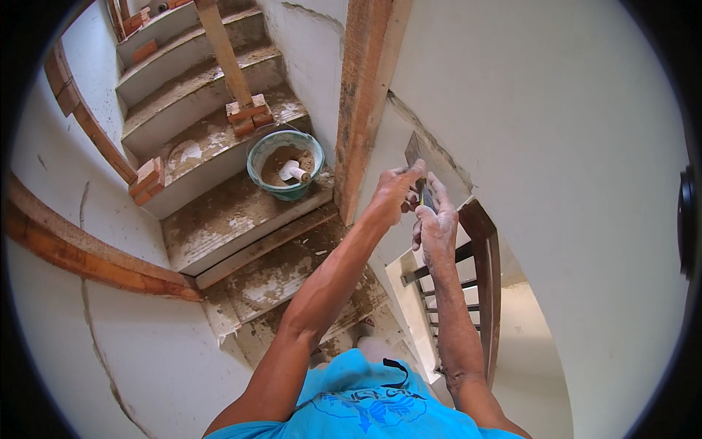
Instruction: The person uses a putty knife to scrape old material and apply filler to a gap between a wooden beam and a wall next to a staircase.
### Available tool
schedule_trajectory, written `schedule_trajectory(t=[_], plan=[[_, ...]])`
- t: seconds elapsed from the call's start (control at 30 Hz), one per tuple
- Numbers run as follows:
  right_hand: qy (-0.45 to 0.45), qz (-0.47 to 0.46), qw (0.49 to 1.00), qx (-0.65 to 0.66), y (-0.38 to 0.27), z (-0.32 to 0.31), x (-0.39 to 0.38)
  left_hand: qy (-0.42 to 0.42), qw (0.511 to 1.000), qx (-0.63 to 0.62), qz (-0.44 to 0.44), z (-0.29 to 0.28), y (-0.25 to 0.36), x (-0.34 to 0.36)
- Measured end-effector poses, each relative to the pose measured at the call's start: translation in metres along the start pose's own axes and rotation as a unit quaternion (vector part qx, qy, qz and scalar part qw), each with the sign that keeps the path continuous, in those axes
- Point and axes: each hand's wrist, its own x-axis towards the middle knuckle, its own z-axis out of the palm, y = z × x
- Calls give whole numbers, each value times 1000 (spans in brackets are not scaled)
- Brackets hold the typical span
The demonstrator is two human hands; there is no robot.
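Both hands (398, 190) (439, 228) grip the scraper (427, 197) between them, its blade (414, 148) jutting out ahead.

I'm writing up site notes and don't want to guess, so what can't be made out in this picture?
All in the head view:
Flat-bladed tool: parts of its handle, covered by fingers.
Left grip: whether it clasps the tool or only touches it; the back of the hand hides this.
Bucket: its inside bottom, under brown mix.
Wooden prop: upper end, cut off by the top edge.

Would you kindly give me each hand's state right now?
Left hand: partly curled at the scraper; grip cannot be told.
Right hand: closed, holding the scraper.
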Motion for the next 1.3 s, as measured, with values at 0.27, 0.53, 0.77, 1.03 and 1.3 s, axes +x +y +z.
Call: schedule_trajectory(t=[0.27,0.53,0.77,1.03,1.3], plan=[[-21,-1,997,74,8,7,5,8,942,-336,-28,-2,-22,44],[-55,55,978,192,14,-2,10,-50,888,-456,-43,3,-32,51],[-54,107,957,263,16,-12,9,8,883,-467,-30,16,-31,49],[-43,122,948,290,14,0,15,50,890,-452,-43,10,-22,59],[-50,134,941,306,11,1,31,63,897,-438,2,15,-1,56]])
